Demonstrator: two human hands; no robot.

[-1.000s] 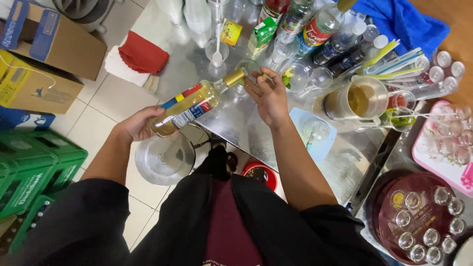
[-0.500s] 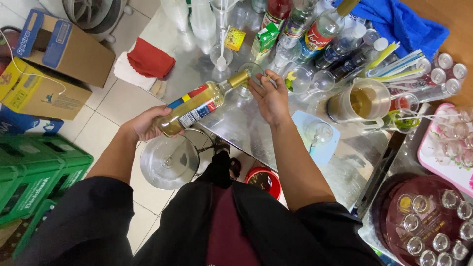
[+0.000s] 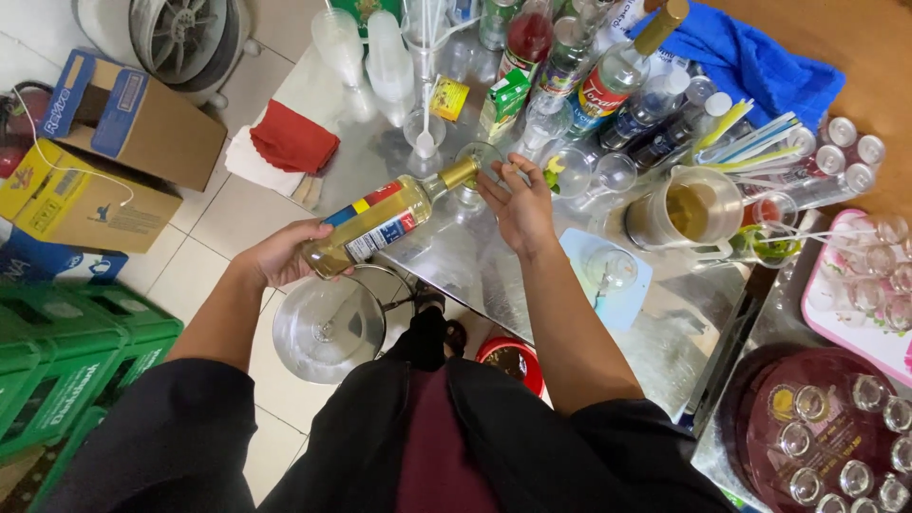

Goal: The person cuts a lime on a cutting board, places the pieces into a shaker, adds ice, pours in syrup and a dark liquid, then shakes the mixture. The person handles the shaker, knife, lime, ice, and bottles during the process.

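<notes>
Hands apart, both engaged over metal desk.
Left hand wrapped round base of tilted syrup bottle, gold cap toward small glass; right hand palm down, fingers pinching glass rim.
</notes>
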